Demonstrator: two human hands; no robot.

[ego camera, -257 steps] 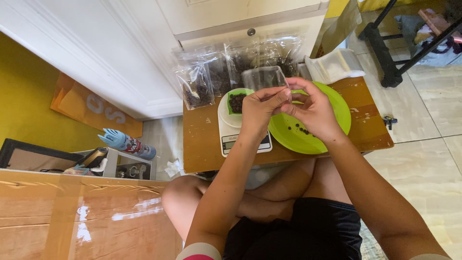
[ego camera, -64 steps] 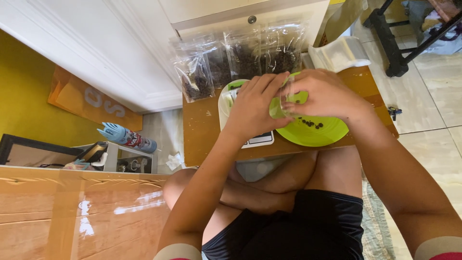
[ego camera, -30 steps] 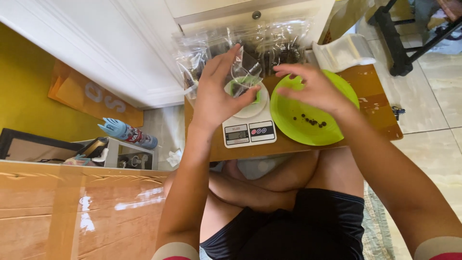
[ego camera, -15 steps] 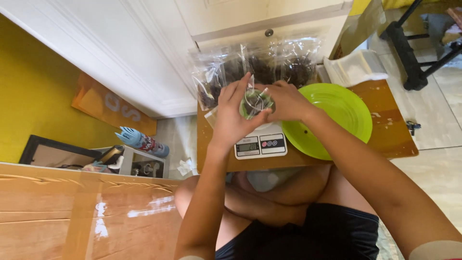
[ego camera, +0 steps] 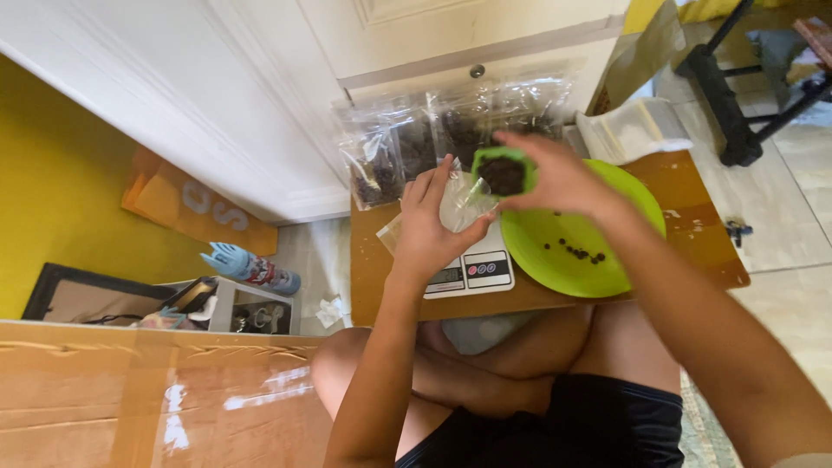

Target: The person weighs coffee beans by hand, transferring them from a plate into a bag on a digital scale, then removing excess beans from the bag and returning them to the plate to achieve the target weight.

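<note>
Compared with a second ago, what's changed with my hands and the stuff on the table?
The right hand has lifted the small green cup of dark bits off the scale and holds it raised. The left hand now grips a clear bag. The green plate, scale and filled bags stayed put.

Left hand (ego camera: 431, 227) hides scale (ego camera: 472, 270) top; bag (ego camera: 374, 166) contents blurred.

The right hand (ego camera: 563, 178) holds a small green cup (ego camera: 503, 171) of dark bits, tilted over a clear bag (ego camera: 464, 201) that the left hand (ego camera: 433, 230) holds open above the scale (ego camera: 472, 270). A green plate (ego camera: 576, 247) with a few dark bits lies by the table's (ego camera: 693, 234) right edge. Filled bags (ego camera: 407, 152) line the far edge.
</note>
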